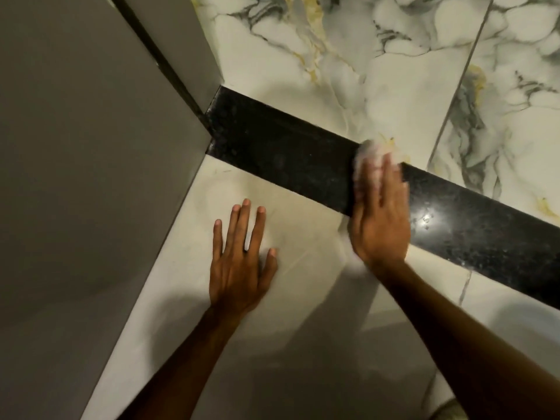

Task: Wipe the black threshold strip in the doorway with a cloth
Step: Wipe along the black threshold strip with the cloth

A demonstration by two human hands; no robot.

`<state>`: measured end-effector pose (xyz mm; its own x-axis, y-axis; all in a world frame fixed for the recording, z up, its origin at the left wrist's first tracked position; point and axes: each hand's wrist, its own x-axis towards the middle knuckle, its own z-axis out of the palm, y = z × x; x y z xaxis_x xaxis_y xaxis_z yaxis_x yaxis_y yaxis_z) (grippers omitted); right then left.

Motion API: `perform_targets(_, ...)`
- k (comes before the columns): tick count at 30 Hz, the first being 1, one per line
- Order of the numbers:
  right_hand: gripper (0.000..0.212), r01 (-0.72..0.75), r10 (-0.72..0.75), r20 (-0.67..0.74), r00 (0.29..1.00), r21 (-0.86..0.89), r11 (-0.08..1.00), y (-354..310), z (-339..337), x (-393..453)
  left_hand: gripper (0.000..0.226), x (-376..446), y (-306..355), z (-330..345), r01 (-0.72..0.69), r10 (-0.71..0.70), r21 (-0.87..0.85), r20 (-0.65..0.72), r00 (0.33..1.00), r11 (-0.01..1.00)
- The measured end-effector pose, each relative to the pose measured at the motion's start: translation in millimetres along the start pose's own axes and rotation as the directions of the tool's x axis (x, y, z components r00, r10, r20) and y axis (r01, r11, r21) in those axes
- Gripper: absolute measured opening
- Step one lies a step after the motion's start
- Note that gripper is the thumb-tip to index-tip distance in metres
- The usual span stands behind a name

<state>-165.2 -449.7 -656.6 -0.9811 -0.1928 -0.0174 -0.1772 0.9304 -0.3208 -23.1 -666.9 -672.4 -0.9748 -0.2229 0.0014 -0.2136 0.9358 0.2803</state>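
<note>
The black speckled threshold strip [272, 147] runs diagonally across the floor from the wall corner at upper left to the right edge. My right hand [380, 216] lies flat across the strip near its middle, pressing a white cloth [368, 154] onto it; the cloth is blurred and mostly hidden under my fingers. My left hand [239, 259] rests flat on the pale tile in front of the strip, fingers spread, holding nothing.
A grey wall [91, 147] fills the left side and meets the strip's left end at a corner with a dark door-frame seam [163, 60]. White marbled tiles [394, 56] with grey and yellow veins lie beyond the strip; plain pale tile lies in front.
</note>
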Motion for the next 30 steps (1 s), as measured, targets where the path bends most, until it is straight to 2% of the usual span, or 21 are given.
perform_targets(2, 0.062, -0.196, 0.196, -0.092, 0.976, 0.017, 0.981, -24.2, 6.7, 30.3, 0.071, -1.1, -1.5, 4.6, 0.031, -0.031, 0.006, -0.024, 0.999, 1.000)
perform_targets(3, 0.062, -0.207, 0.210, -0.100, 0.972, 0.040, 0.977, -43.6, 13.9, 45.3, 0.070, -2.8, -2.6, 6.7, 0.052, -0.051, 0.019, -0.045, 0.998, 0.998)
perform_targets(4, 0.062, -0.157, 0.161, -0.079, 0.984, 0.048, 0.986, -65.1, 21.2, 57.6, 0.070, -4.2, -3.1, 8.5, 0.079, -0.077, 0.029, -0.069, 0.995, 0.996)
perform_targets(6, 0.064, 0.075, -0.075, 0.010, 0.997, 0.036, 0.997, -102.6, 34.3, 64.9, 0.070, -5.0, -2.9, 10.3, 0.132, -0.128, 0.030, -0.098, 0.987, 0.991)
perform_targets(8, 0.064, 0.344, -0.347, 0.124, 0.930, 0.045, 0.938, -119.0, 37.1, 45.1, 0.070, -5.3, -2.1, 9.6, 0.171, -0.166, 0.045, -0.103, 0.981, 0.984)
perform_targets(9, 0.064, 0.434, -0.434, 0.166, 0.885, 0.040, 0.900, -115.8, 35.0, 28.3, 0.069, -5.8, -2.2, 8.8, 0.182, -0.175, 0.060, -0.100, 0.979, 0.981)
perform_targets(11, 0.061, 0.493, -0.487, 0.189, 0.853, 0.016, 0.870, -91.3, 24.1, 1.3, 0.070, -5.2, -2.5, 7.7, 0.183, -0.178, 0.069, -0.078, 0.981, 0.981)
perform_targets(13, 0.061, 0.459, -0.451, 0.175, 0.875, -0.005, 0.888, -62.2, 13.7, -2.0, 0.071, -5.5, -2.9, 8.8, 0.185, -0.181, 0.051, -0.064, 0.981, 0.981)
perform_targets(15, 0.061, 0.335, -0.326, 0.129, 0.937, -0.053, 0.941, -55.5, 10.8, 20.5, 0.072, -5.2, -4.2, 11.6, 0.188, -0.185, 0.033, -0.077, 0.980, 0.982)
perform_targets(17, 0.062, 0.142, -0.140, 0.062, 0.988, -0.032, 0.989, -77.5, 15.6, 54.6, 0.072, -4.4, -4.7, 14.1, 0.184, -0.181, 0.015, -0.089, 0.979, 0.983)
perform_targets(19, 0.063, 0.077, -0.078, 0.062, 0.995, 0.024, 0.997, -115.7, 28.0, 83.5, 0.071, -4.5, -4.6, 15.6, 0.182, -0.181, -0.001, -0.100, 0.978, 0.983)
perform_targets(21, 0.066, 0.222, -0.228, 0.146, 0.963, 0.056, 0.973, -151.0, 40.0, 94.2, 0.071, -4.2, -4.9, 15.1, 0.186, -0.184, 0.007, -0.096, 0.978, 0.983)
perform_targets(23, 0.066, 0.467, -0.472, 0.222, 0.853, 0.078, 0.881, -162.7, 44.3, 80.4, 0.071, -5.1, -4.0, 13.9, 0.197, -0.197, 0.005, -0.070, 0.978, 0.980)
perform_targets(24, 0.064, 0.548, -0.549, 0.246, 0.799, 0.077, 0.833, -156.8, 43.7, 68.3, 0.070, -5.3, -3.9, 12.8, 0.204, -0.204, -0.008, -0.064, 0.977, 0.979)
perform_targets(25, 0.063, 0.583, -0.579, 0.249, 0.776, 0.066, 0.810, -144.4, 40.7, 55.7, 0.070, -5.5, -3.5, 11.6, 0.204, -0.204, -0.013, -0.064, 0.977, 0.979)
perform_targets(27, 0.062, 0.542, -0.534, 0.222, 0.816, 0.026, 0.840, -110.3, 30.6, 36.3, 0.073, -5.6, -2.5, 10.9, 0.185, -0.184, 0.004, -0.072, 0.980, 0.983)
perform_targets(30, 0.062, 0.354, -0.344, 0.177, 0.922, -0.027, 0.935, -83.2, 19.0, 48.3, 0.075, -5.6, -4.0, 12.0, 0.184, -0.182, 0.017, -0.084, 0.980, 0.983)
